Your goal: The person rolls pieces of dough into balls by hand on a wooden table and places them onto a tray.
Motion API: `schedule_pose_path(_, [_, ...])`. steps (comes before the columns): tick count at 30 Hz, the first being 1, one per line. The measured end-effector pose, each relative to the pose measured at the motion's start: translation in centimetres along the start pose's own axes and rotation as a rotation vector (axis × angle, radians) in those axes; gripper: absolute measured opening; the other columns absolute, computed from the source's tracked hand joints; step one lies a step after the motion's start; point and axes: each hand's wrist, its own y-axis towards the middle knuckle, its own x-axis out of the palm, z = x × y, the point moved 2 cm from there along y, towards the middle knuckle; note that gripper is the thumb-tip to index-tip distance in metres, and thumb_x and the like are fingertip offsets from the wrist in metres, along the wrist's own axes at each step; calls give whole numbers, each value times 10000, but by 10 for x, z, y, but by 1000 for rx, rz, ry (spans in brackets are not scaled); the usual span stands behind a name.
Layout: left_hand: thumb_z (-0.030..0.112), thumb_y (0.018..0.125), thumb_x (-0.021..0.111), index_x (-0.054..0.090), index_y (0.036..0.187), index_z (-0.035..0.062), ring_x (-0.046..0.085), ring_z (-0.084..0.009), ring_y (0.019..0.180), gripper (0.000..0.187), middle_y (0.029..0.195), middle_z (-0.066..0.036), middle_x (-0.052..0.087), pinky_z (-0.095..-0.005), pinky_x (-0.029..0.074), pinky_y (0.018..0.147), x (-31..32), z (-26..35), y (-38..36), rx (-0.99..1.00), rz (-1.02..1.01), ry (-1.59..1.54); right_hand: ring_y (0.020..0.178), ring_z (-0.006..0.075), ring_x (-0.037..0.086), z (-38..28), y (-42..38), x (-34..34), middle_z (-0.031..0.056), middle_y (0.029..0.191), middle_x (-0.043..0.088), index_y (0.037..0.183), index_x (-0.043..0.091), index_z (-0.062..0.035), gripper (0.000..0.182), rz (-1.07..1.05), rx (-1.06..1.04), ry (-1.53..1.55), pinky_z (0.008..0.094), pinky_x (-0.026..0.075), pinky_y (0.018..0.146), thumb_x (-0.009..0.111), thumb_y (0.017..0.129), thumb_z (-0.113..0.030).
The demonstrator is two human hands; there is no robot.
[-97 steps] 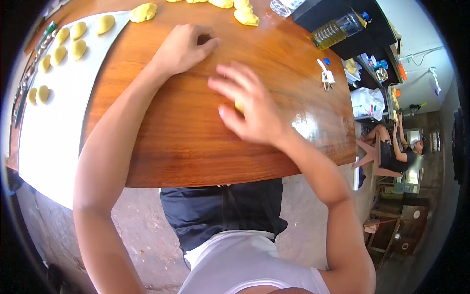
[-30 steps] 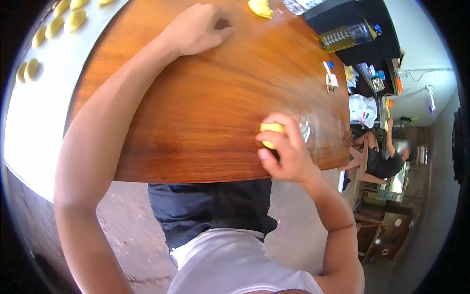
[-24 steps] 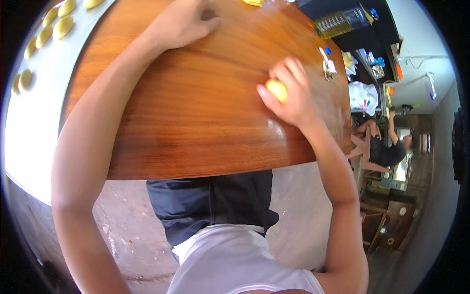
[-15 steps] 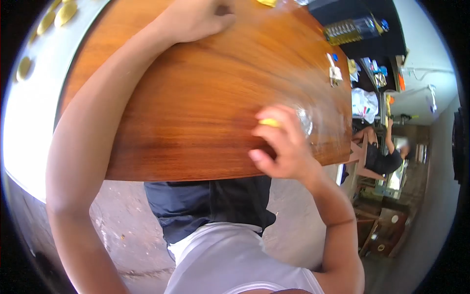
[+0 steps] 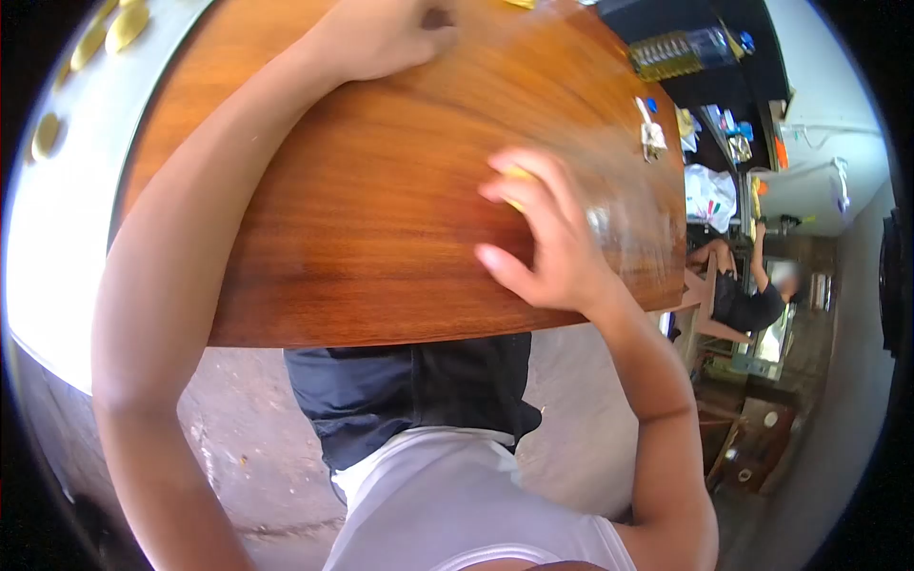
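My left hand (image 5: 395, 40) rests at the far side of the brown wooden table (image 5: 362, 219), its fingers curled; what they hold, if anything, is hidden. Over the right part of the table is my right hand (image 5: 543, 228), thumb apart from the curved fingers. A small yellow thing (image 5: 517, 190) shows between the fingers of that hand, partly hidden and blurred. The tabletop just right of the hand looks shiny.
Yellow round pieces (image 5: 127, 29) lie on a white surface (image 5: 57, 219) at the left. A bottle of yellowish liquid (image 5: 681, 55) is at the upper right. Near the right edge lies a small white item (image 5: 651, 133). Another person (image 5: 747, 300) sits farther back.
My right hand has moved away from my body across the table, with the yellow thing still at its fingers. My left hand has stayed in place.
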Motion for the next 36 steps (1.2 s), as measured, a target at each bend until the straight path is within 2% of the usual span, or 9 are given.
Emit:
schedule_pose_path(4, [196,852,688,745,904,-6,695,-409,800,216,831,-241,708,-467,552,737,0,2,1,-14,-28,24,1043,381,574,45,-37,-26,195,1122,592,1061,643,-35,319,7,56,-186,475,471,939,744,814,-210])
schedule_pose_path(9, [245,902,694,738,974,-19,706,-349,795,277,868,-231,727,-439,554,760,4,-4,0,-36,-72,42,916,330,600,120,49,-9,111,932,632,945,638,-72,261,237,-24,-181,429,488,836,797,845,-253])
schedule_pose_path(13, [245,947,697,739,1059,-33,731,-285,824,302,923,-228,745,-416,561,793,-2,-6,-3,-83,-116,6,1047,385,553,18,61,19,167,1066,574,941,619,-71,274,121,-148,52,481,476,925,773,803,-252])
schedule_pose_path(15, [241,899,684,733,963,-19,702,-408,781,273,859,-262,703,-460,554,733,-2,-2,-7,-69,-9,-86,1160,403,546,-17,24,9,192,1166,565,1033,631,-48,327,16,-80,119,493,458,1032,777,808,-236])
schedule_pose_path(18, [204,907,710,741,985,-24,714,-316,787,244,881,-224,734,-414,560,753,-5,1,-7,-140,-68,-43,1139,395,592,7,-34,-14,185,1208,596,1165,669,-48,377,42,-9,-39,485,501,1001,769,839,-208])
schedule_pose_path(21, [184,924,724,741,1010,-34,706,-234,781,235,891,-193,752,-380,555,766,-7,10,-5,-153,-85,2,962,352,599,42,-40,-42,142,1054,596,1092,679,-58,371,-11,72,-198,469,516,857,778,838,-309])
schedule_pose_path(26, [192,953,716,744,1037,-22,674,-188,802,231,908,-162,759,-366,546,782,3,-1,-3,-217,-69,40,1004,350,582,69,45,-2,147,1064,603,996,661,-73,355,301,-46,-190,491,498,883,792,800,-338])
schedule_pose_path(33, [204,937,709,745,1030,-23,714,-260,814,247,913,-197,754,-391,554,781,-6,9,-13,-205,-45,-18,1112,354,588,-17,-35,-6,157,1164,604,1093,686,-56,311,134,-134,13,457,506,988,740,827,-208])
schedule_pose_path(36, [207,928,713,744,1024,-28,717,-279,808,256,914,-199,752,-389,553,780,-9,8,-9,-194,-52,-12,991,326,614,15,-57,-32,130,1073,615,1069,696,-57,295,73,-62,-184,429,537,865,755,833,-225])
